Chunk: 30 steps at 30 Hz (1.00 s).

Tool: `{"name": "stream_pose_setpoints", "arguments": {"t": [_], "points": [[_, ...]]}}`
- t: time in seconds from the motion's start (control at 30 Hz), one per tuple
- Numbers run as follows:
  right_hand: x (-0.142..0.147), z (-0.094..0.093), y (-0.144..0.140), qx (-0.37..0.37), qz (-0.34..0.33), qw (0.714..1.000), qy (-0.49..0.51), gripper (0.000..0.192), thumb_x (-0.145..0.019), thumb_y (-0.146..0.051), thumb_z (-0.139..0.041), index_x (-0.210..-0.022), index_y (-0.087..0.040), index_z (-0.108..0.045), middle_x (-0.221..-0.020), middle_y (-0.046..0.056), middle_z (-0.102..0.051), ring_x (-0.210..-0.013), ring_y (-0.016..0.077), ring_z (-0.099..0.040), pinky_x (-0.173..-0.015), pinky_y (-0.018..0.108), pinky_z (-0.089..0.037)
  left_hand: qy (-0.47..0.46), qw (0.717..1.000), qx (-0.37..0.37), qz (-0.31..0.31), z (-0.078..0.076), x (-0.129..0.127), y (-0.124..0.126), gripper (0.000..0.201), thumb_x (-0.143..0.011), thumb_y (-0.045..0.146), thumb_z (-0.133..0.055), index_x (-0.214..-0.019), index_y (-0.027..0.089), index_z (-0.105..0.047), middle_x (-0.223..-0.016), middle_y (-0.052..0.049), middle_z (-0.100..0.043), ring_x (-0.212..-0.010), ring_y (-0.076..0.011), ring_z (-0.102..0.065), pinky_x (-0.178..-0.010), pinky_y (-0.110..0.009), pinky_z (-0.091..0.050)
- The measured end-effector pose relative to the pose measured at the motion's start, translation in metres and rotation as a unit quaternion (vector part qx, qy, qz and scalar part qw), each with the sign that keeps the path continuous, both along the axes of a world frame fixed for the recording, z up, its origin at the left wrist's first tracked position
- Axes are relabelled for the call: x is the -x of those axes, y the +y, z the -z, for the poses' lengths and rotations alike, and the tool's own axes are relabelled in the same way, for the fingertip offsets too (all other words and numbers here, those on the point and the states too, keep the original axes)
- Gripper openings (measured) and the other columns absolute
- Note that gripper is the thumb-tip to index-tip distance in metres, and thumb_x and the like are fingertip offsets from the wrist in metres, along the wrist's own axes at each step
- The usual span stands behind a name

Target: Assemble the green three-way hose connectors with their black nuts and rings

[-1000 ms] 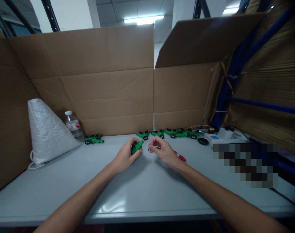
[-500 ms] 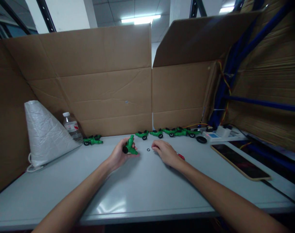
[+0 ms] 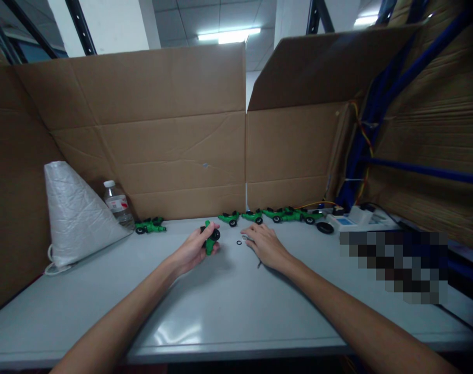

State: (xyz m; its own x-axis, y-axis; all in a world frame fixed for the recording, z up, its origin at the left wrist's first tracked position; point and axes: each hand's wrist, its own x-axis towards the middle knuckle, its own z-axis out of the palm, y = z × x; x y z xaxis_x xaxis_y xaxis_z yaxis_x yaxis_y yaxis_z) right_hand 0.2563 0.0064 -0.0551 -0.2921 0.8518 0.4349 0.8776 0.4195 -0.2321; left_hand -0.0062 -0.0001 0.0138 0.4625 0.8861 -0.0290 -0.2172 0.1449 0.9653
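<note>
The left hand (image 3: 193, 250) has turned the green toy part (image 3: 210, 241) upright, its black wheel now facing up, fingers pinched around it. Just right of that grip, the right hand (image 3: 265, 246) has flattened, fingers spread beside the small black ring (image 3: 239, 242). The red pen is now hidden under it.
</note>
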Motion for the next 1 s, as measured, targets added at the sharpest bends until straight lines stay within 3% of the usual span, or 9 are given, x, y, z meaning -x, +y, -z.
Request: {"name": "stream_pose_setpoints", "arguments": {"t": [0.2, 0.4, 0.57, 0.73, 1.0], "points": [[0.007, -0.006, -0.003, -0.007, -0.004, 0.999, -0.050, 0.018, -0.103, -0.020, -0.058, -0.111, -0.025, -0.073, -0.111, 0.009, -0.070, -0.110, 0.0299, -0.054, -0.090, 0.040, -0.036, -0.033, 0.998, -0.008, 0.049, 0.000, 0.003, 0.002, 0.051, -0.090, 0.055, -0.076, -0.118, 0.015, -0.062, -0.104, -0.009, -0.066, -0.072, -0.0119, -0.061, -0.062, -0.025, -0.047], [0.005, -0.006, -0.001, -0.034, 0.010, 0.999, -0.032, 0.004, -0.100, -0.019, -0.063, -0.103, -0.021, -0.065, -0.108, 0.009, -0.069, -0.106, 0.0288, -0.054, -0.089, 0.039, -0.036, -0.025, 0.997, -0.012, 0.069, 0.000, 0.004, 0.002, 0.052, -0.092, 0.048, -0.076, -0.128, 0.014, -0.061, -0.106, -0.013, -0.069, -0.080, -0.0151, -0.063, -0.069, -0.026, -0.047], [0.006, -0.011, -0.001, -0.010, -0.017, 0.993, 0.114, 0.005, -0.102, -0.017, -0.055, -0.099, -0.021, -0.057, -0.095, 0.006, -0.068, -0.092, 0.0236, -0.059, -0.080, 0.033, -0.040, -0.017, 0.997, -0.043, 0.054, 0.001, 0.004, 0.003, 0.053, -0.088, 0.042, -0.083, -0.127, 0.013, -0.062, -0.108, -0.012, -0.068, -0.085, -0.0154, -0.062, -0.072, -0.027, -0.044], [0.012, -0.021, -0.010, 0.027, -0.095, 0.953, 0.286, 0.008, -0.097, -0.027, -0.062, -0.093, -0.022, -0.058, -0.085, 0.000, -0.066, -0.079, 0.0185, -0.062, -0.074, 0.029, -0.043, 0.038, 0.995, -0.090, 0.001, 0.004, 0.003, 0.005, 0.055, -0.080, 0.045, -0.089, -0.118, 0.012, -0.068, -0.094, -0.007, -0.067, -0.081, -0.0151, -0.059, -0.069, -0.027, -0.040], [0.022, -0.032, -0.025, -0.006, -0.150, 0.933, 0.328, 0.007, -0.093, -0.028, -0.070, -0.092, -0.021, -0.066, -0.091, 0.002, -0.070, -0.088, 0.0196, -0.066, -0.081, 0.032, -0.048, 0.080, 0.990, -0.114, -0.024, 0.010, 0.004, 0.010, 0.058, -0.072, 0.047, -0.093, -0.113, 0.012, -0.072, -0.089, -0.006, -0.066, -0.080, -0.0157, -0.058, -0.069, -0.027, -0.039]]}}
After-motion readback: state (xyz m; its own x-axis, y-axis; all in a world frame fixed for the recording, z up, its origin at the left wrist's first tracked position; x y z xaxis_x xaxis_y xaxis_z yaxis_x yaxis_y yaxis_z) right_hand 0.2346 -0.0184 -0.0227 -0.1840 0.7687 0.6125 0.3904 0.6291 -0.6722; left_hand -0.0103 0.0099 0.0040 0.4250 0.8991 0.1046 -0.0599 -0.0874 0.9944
